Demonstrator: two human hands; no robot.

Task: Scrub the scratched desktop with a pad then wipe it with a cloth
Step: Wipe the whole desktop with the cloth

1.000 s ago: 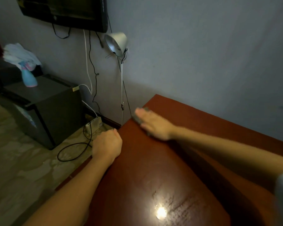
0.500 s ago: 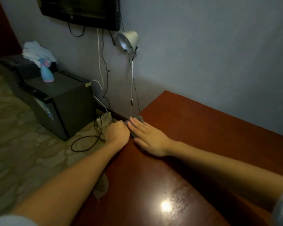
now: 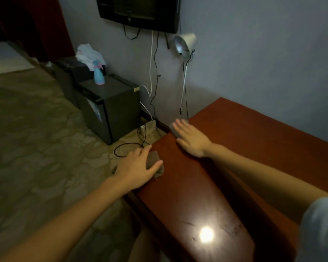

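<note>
Desktop of reddish-brown wood runs from the lower middle of the head view up to the grey wall on the right. A round glare of light sits on its near end, with fine scratches showing around it.

The right hand lies palm down at the far left corner of the top. Its fingers are straight and slightly spread, pressing a grey pad flat to the wood. Only a sliver of the pad shows, between the forefinger and thumb and past the fingertips.

The left hand rests at the desk's left edge, nearer the person. Its fingers are extended and its thumb is held wide. It lies on a brownish-grey cloth without curling round it. Part of the cloth shows between thumb and forefinger and part droops near the edge.

Beyond the desk, a silver lamp on a thin stem stands against the wall. Above it hangs a dark television; the small mark on its lower frame is too small to read. Cables drop to a power strip on the patterned carpet. A black mini fridge stands to the left and carries a blue spray bottle. The pale sticker on the fridge front is blurred, so nothing on it can be read. White rags are piled behind the bottle.
</note>
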